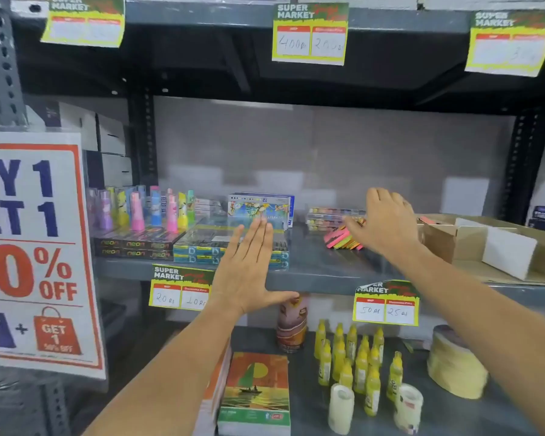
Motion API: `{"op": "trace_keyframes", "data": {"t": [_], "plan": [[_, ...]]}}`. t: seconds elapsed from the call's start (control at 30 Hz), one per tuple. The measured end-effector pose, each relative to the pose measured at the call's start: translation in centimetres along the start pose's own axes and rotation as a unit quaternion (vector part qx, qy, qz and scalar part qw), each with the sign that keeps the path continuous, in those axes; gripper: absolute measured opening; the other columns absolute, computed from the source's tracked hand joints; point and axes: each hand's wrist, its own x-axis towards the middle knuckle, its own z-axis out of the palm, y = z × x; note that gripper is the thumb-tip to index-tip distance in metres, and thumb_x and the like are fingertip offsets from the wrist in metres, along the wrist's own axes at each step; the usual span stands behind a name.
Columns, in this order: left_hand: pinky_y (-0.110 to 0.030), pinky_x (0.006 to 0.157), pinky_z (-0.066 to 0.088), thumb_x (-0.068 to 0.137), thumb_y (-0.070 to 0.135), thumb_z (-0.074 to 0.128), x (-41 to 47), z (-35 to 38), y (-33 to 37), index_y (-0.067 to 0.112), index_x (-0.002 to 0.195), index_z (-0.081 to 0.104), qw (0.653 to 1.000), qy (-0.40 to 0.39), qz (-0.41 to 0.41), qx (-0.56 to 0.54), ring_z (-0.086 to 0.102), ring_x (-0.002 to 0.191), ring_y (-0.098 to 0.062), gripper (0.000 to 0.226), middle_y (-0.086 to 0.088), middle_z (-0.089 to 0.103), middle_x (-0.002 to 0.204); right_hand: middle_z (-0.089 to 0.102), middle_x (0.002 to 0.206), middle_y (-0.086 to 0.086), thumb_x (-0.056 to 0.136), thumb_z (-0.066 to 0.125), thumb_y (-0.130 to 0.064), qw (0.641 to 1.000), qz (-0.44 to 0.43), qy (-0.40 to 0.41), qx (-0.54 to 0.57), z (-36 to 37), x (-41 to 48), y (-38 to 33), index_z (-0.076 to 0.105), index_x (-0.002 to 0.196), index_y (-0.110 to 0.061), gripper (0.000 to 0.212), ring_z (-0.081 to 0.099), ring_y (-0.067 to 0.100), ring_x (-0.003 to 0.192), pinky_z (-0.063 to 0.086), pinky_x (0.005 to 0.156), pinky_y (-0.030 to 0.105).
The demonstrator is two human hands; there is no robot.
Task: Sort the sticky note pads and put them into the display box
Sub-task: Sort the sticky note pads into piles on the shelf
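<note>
My right hand (386, 221), fingers spread and empty, reaches the sticky note pads (343, 238) leaning at two o'clock on the shelf (312, 272); my left hand (249, 269) hovers flat, empty. Risk: a careless sweep topples the pads short of the display box (497, 247) at three o'clock.

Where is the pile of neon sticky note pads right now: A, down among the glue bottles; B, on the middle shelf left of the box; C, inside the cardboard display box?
B: the sticky note pads lie loose on the middle shelf, left of the display box, under the right hand.
</note>
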Motion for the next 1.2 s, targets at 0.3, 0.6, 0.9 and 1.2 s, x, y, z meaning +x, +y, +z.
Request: {"op": "trace_keyframes", "data": {"t": [0.3, 0.6, 0.9, 1.2], "plan": [[-0.047, 0.121, 0.012, 0.073, 0.093, 0.028, -0.2, 0.9, -0.1, -0.006, 0.151, 0.024, 0.999, 0.023, 0.013, 0.032, 0.019, 0.150, -0.033, 0.126, -0.022, 0.025, 0.160, 0.053, 0.134, 0.013, 0.080, 0.051, -0.071, 0.978, 0.008, -0.167, -0.122, 5.2, 1.4, -3.3, 0.048, 0.131, -0.017, 0.075, 0.044, 0.032, 0.127, 0.034, 0.105, 0.047], [-0.047, 0.121, 0.015, 0.074, 0.092, 0.028, -0.3, 1.2, -0.2, -0.006, 0.151, 0.027, 0.999, 0.031, 0.010, 0.035, 0.019, 0.150, -0.033, 0.125, -0.021, 0.025, 0.160, 0.062, 0.122, 0.008, 0.078, 0.055, -0.071, 0.975, 0.014, -0.169, -0.147, 5.9, 2.3, -3.3, 0.063, 0.114, -0.017, 0.066, 0.050, 0.028, 0.118, 0.039, 0.098, 0.042], [-0.046, 0.121, 0.014, 0.074, 0.092, 0.029, -0.3, 1.2, -0.2, -0.006, 0.151, 0.026, 0.999, 0.024, 0.008, 0.037, 0.019, 0.150, -0.033, 0.124, -0.022, 0.026, 0.159, 0.069, 0.103, 0.004, 0.074, 0.057, -0.071, 0.970, -0.046, -0.143, -0.193, 5.6, 2.8, -3.9, 0.066, 0.098, -0.016, 0.061, 0.058, 0.027, 0.101, 0.040, 0.091, 0.039], [-0.047, 0.121, 0.015, 0.075, 0.092, 0.029, -0.3, 1.3, -0.2, -0.007, 0.151, 0.022, 0.999, 0.026, 0.008, 0.041, 0.019, 0.150, -0.033, 0.125, -0.022, 0.025, 0.160, 0.067, 0.090, 0.004, 0.064, 0.058, -0.078, 0.992, -0.015, -0.116, -0.055, 4.0, 2.3, -4.1, 0.061, 0.090, -0.017, 0.067, 0.063, 0.027, 0.087, 0.044, 0.082, 0.036]]}}
